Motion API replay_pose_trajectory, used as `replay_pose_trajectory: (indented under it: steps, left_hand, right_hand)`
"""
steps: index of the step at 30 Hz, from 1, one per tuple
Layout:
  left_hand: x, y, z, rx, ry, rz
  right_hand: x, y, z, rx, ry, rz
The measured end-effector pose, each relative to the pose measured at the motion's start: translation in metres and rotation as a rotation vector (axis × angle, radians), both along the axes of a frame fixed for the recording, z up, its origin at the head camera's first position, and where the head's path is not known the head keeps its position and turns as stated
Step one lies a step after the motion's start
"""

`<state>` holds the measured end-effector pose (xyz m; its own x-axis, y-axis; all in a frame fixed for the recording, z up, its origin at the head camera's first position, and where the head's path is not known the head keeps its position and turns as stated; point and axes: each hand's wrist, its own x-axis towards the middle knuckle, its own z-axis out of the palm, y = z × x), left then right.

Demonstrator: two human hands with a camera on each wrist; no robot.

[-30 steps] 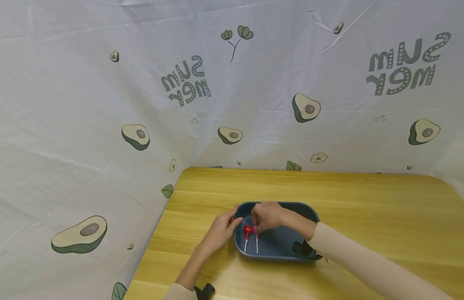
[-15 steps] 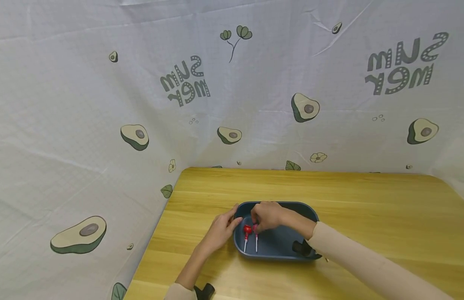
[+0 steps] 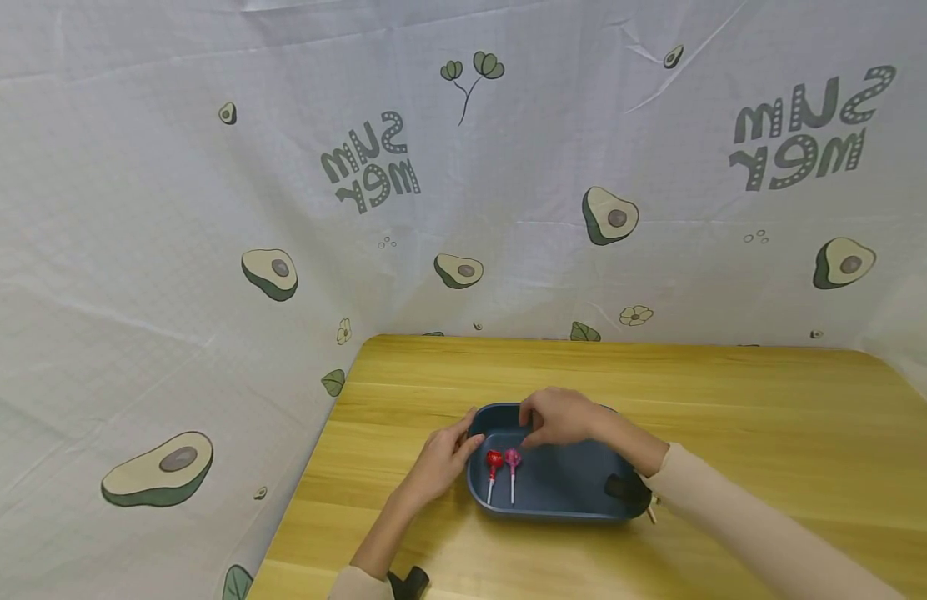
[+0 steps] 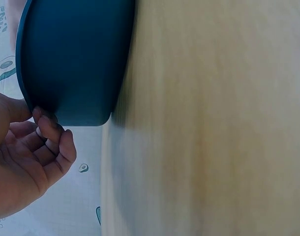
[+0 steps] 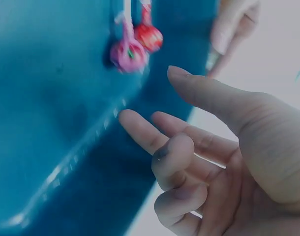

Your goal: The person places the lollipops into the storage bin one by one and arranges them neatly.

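Observation:
A dark blue oblong plastic box [image 3: 546, 516] stands on the wooden table. My left hand [image 3: 437, 457] pinches its left rim; in the left wrist view the thumb is on one side of the wall and curled fingers [image 4: 50, 135] on the other. Two wrapped lollipops lie side by side on the box floor at the left, a red lollipop [image 3: 495, 460] and a pink lollipop [image 3: 513, 459], white sticks pointing towards me. Just right of the pink one my right hand [image 3: 561, 416] hovers over the box, holding nothing, thumb and fingers apart in the right wrist view.
The yellow wooden table [image 3: 734, 433] extends to the right and behind the box. A pale stick end [image 3: 652, 516] shows by the box's right front corner. White cloth [image 3: 508, 167] with avocado prints hangs behind and at the left.
My right hand has let go of the pink lollipop and lifted away, up and to the right. The pink lollipop stays beside the red one; my left hand has kept its place on the rim.

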<state>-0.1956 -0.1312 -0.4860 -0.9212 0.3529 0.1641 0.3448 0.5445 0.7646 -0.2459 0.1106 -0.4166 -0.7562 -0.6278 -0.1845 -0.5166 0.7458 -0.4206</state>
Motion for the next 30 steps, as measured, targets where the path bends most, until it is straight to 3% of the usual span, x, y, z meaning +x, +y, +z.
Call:
replay_pose_trajectory:
  steps: [6,11,14,20,27,30]
  left_hand:
    - [0.000,0.000,0.000,-0.009,0.019,0.000]
    - [0.000,0.000,-0.001,-0.013,0.021,0.002]
    - [0.000,0.000,-0.001,-0.009,0.017,0.001]
    - [0.000,-0.001,-0.003,-0.010,0.008,0.003]
    - [0.000,0.000,-0.003,-0.019,0.013,0.007]
    - [0.000,0.001,-0.003,-0.018,0.011,0.011]
  right_hand:
    - [0.006,0.041,0.013,-0.088,0.077,-0.054]
    - [0.016,0.082,0.021,-0.147,0.142,-0.144]
    - [0.023,0.107,0.021,-0.199,0.137,-0.203]
    - [0.034,0.150,0.009,-0.264,0.107,-0.281]
    - [0.049,0.172,-0.017,-0.146,0.041,-0.289]
    - [0.055,0.172,-0.030,-0.121,0.052,-0.302]
